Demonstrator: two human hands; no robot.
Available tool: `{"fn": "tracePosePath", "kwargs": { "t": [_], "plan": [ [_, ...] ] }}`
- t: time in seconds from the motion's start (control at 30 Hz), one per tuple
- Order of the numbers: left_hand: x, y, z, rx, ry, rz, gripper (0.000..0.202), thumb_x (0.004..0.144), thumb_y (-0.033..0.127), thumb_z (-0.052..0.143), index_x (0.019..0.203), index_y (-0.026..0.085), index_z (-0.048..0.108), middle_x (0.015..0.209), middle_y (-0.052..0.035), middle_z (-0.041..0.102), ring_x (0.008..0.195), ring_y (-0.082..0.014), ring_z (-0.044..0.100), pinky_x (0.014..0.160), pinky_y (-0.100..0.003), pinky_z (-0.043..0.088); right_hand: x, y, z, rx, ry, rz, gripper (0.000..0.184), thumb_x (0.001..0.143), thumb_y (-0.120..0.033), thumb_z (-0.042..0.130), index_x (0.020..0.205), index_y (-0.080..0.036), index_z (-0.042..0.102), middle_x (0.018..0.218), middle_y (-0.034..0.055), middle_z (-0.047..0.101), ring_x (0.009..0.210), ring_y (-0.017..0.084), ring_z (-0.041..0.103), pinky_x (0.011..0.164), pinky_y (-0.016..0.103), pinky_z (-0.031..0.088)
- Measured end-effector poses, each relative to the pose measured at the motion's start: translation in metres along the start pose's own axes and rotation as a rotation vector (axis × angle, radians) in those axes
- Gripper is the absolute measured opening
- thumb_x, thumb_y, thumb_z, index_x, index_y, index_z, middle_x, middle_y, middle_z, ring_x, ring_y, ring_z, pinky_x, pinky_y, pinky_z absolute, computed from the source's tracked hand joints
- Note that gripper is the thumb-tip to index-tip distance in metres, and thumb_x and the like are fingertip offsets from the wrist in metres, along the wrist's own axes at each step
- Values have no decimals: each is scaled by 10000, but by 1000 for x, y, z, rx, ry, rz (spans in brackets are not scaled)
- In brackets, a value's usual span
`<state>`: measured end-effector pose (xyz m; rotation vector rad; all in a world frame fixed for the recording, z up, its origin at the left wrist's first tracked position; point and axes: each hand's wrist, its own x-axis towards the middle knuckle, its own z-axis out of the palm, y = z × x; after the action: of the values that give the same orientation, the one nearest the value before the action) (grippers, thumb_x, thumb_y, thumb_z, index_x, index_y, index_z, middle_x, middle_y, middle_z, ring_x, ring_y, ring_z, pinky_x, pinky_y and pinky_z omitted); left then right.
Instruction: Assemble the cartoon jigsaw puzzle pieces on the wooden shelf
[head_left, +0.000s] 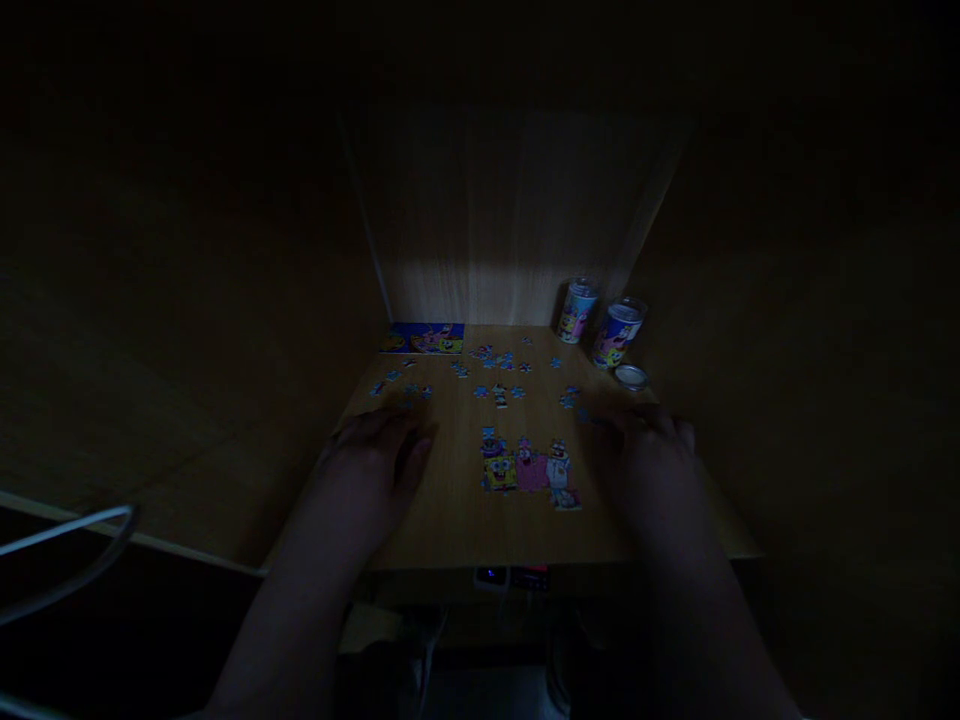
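Note:
In dim light, my left hand (367,455) rests low over the left side of the wooden tabletop, its thumb apart from the fingers and nothing seen between them. A few loose puzzle pieces (411,389) lie just beyond its fingertips. My right hand (649,445) is over the right side with its forefinger stretched inward, close to a small blue puzzle piece (583,413); darkness hides whether they touch. Between the hands lies a partly joined cartoon puzzle (531,470), showing a yellow, a pink and a white figure.
More loose pieces (489,358) are scattered farther back. A printed picture strip (427,338) lies at the back left. Two cartoon-printed cans (576,312) stand at the back right, beside a round lid (631,377). Wooden panels enclose the tabletop (450,520); a white cable (67,528) hangs at left.

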<state>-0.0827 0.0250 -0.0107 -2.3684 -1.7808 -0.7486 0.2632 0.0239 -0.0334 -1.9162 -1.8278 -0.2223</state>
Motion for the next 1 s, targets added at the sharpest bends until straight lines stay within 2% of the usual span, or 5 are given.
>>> {"fn": "tracePosePath", "kwargs": {
  "t": [0.13,0.3,0.47,0.8,1.0],
  "plan": [
    [0,0,0,1,-2,2,361,1115,451,518,1207,214,775,1297,-149,794,1245,-391,725,1123,-623,583,0,1,1,-6,25,-9,438,1029,-157,512,1363,-213,790,1414,222,688,1324,426,578,1085,636,504],
    [-1,-1,1,3,18,11,365,1122,464,528,1219,209,770,1315,-153,787,1248,-388,726,1121,-606,587,0,-4,-1,-52,32,59,336,1087,-318,540,1256,-163,786,1324,268,699,1242,456,601,1029,659,532],
    [0,0,0,17,2,11,357,1127,458,518,1193,214,769,1303,-153,791,1220,-380,737,1111,-607,591,-1,-9,-6,-98,-3,60,349,1108,-312,505,1268,-173,782,1432,253,680,1276,483,584,1022,724,524],
    [0,4,-3,20,-10,-6,362,1136,452,510,1208,209,767,1306,-142,788,1235,-382,723,1113,-603,590,-1,-12,-12,-108,-23,88,407,1133,-347,486,1348,-199,799,1517,266,626,1277,513,584,970,731,544],
    [0,3,-3,13,-20,-9,358,1138,434,519,1227,199,774,1320,-147,785,1241,-378,724,1126,-597,579,0,-16,-18,-120,-58,93,365,1124,-306,498,1261,-202,820,1537,199,636,1325,472,560,1010,639,558]
  ]
}}
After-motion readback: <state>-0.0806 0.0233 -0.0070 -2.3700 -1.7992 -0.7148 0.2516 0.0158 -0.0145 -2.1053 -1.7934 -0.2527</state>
